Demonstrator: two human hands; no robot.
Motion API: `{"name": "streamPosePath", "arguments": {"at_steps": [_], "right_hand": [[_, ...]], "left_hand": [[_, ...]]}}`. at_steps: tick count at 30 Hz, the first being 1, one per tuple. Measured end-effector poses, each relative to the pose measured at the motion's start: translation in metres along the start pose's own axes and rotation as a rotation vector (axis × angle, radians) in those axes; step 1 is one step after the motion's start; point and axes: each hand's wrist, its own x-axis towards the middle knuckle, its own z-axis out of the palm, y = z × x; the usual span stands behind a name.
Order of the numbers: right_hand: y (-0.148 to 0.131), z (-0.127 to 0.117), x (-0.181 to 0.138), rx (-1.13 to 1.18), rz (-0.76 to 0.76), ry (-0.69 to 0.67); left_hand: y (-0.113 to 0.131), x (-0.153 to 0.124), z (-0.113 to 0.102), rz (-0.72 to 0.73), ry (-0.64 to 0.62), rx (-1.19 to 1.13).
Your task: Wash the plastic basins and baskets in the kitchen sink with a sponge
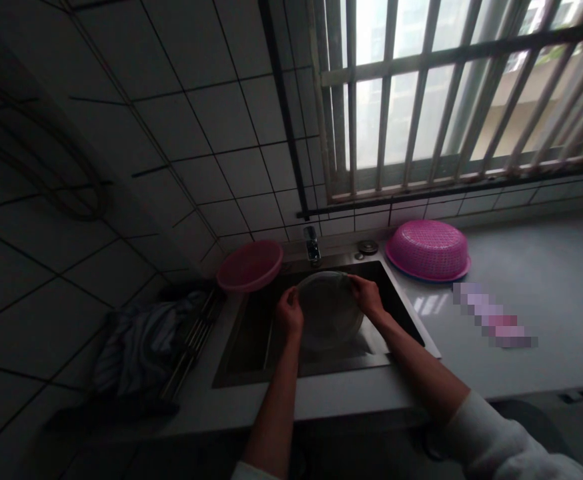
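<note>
Between my two hands a clear, round bowl or lid (329, 313) is held over the sink (296, 370); I cannot tell which of the two it is. My left hand (290, 313) is closed on its left rim. At the upper right rim my right hand (367, 295) grips it, with a small dark greenish bit by the fingertips. The see-through thing is tilted, and the metal of the sink shows through it. Just behind it stands the chrome faucet (312, 243).
A pink basin (250, 265) rests at the sink's back left corner. To the right lies an upturned pink basket (429, 248) on the counter (546, 267). A drain plug (367, 247) sits behind the sink. Dark striped cloth (141, 340) lies at left beside metal rods (191, 347).
</note>
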Motion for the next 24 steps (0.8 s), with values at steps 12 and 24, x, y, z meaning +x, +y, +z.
{"name": "streamPosePath", "arguments": {"at_steps": [12, 24], "right_hand": [[-0.021, 0.012, -0.007, -0.001, -0.159, -0.058], [-0.037, 0.017, -0.014, -0.084, -0.233, -0.160]], "left_hand": [[0.013, -0.010, 0.002, 0.164, -0.164, 0.031], [0.023, -0.019, 0.010, 0.236, -0.333, 0.039]]}}
